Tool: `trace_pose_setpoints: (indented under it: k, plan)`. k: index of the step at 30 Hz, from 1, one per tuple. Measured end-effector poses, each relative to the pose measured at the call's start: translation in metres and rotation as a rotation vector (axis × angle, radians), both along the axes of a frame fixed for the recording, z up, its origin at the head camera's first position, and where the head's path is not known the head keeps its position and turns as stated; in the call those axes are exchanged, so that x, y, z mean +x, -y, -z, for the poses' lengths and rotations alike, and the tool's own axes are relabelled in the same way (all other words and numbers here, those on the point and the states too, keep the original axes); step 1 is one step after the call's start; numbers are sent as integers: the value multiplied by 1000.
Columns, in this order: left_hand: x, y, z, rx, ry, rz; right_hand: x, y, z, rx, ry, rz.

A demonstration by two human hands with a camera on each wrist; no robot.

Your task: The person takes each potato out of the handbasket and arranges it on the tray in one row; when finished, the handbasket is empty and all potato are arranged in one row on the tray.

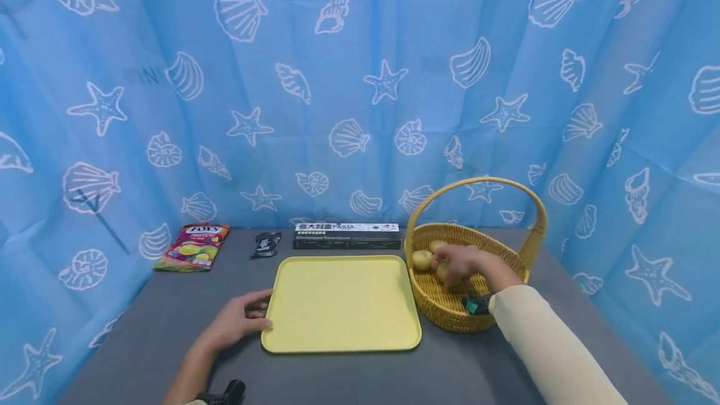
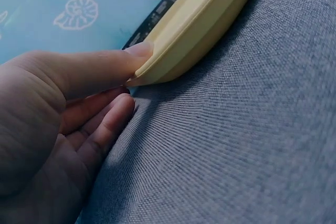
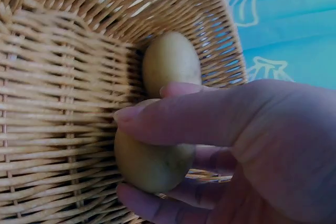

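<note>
**Left hand touching the tray, right hand working in the basket**

From the left: a snack bag (image 1: pixel 194 247) is lying beyond the left hand (image 1: pixel 233 320), which is resting its thumb on the yellow tray's (image 1: pixel 343 305) rim, fingers loosely bent at the edge. A pasta box (image 1: pixel 345 236) is sitting behind the tray. And now rightward — inside the wicker basket (image 1: pixel 450 320), the right hand (image 1: pixel 458 262) is pinching a potato (image 3: pixel 152 166) between thumb and fingers — well apart from the left hand, another potato (image 3: pixel 170 61) lying just beside it.

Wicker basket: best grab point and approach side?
Likely the top of the handle, coming from above: it arches high over the basket, a slim bar that fingers could wrap, and its crown stands clear of the right hand down among the potatoes.
</note>
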State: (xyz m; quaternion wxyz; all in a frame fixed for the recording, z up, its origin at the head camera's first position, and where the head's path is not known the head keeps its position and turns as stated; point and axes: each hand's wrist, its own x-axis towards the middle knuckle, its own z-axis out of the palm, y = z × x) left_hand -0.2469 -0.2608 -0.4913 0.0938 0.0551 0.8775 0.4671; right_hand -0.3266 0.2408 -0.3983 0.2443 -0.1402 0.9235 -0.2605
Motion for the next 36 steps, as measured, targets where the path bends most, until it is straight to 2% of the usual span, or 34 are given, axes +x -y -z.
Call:
trace_pose_setpoints:
  k: [5,9,15,19,23,28,32,36]
  plan:
    - [0,-3,-1,-15,8,-14,4,-4,-8,-39,-110,-50]
    - [1,-3,-1,-16,12,-15,12,-4,-15,-95,-202,-79]
    - [0,-2,-1,-11,23,-6,39,-2,-24,-284,-291,-58]
    - [0,-1,-2,-1,26,6,59,2,-25,-371,-349,-26]
    - [-1,0,-3,9,23,18,75,11,-25,-471,-361,-54]
    - [0,1,-2,5,11,27,86,29,-26,-555,-349,-99]
    - [-1,0,-1,-5,14,19,91,46,-27,-597,-358,-110]
    - [-2,-2,-1,-13,19,-1,88,68,-28,-576,-401,-163]
